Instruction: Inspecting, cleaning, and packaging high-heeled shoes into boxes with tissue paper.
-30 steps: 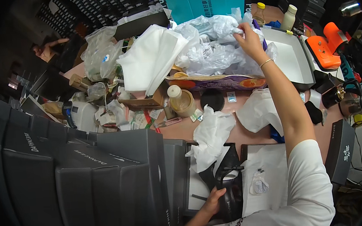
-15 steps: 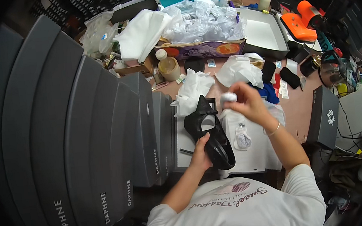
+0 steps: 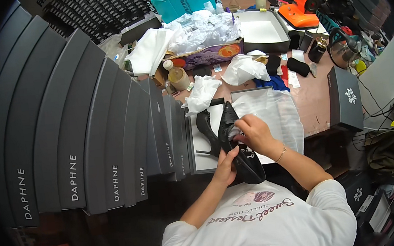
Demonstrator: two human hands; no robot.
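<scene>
My left hand (image 3: 227,166) grips a black pointed-toe shoe (image 3: 249,167) by its side near the heel end, with the toe pointing away from me. My right hand (image 3: 254,134) is closed, its fingertips at the shoe's opening. A white wad, apparently crumpled paper (image 3: 234,132), shows there against the fingers, partly hidden inside the shoe. Just left of it, a second black shoe (image 3: 209,133) with a thin high heel lies on its side in an open shoebox (image 3: 191,145). White tissue paper (image 3: 267,109) lines the box's right part and spreads over its edge.
Tall stacks of dark grey shoeboxes (image 3: 84,129) stand close on my left. Crumpled white paper (image 3: 202,94), a bottle (image 3: 176,75) and a carton (image 3: 205,57) full of plastic bags lie beyond the shoebox. A dark box (image 3: 345,99) stands at the table's right edge.
My right hand has brought the white wad down to the shoe's opening. The view has shifted, and the second shoe now shows beside the held one.
</scene>
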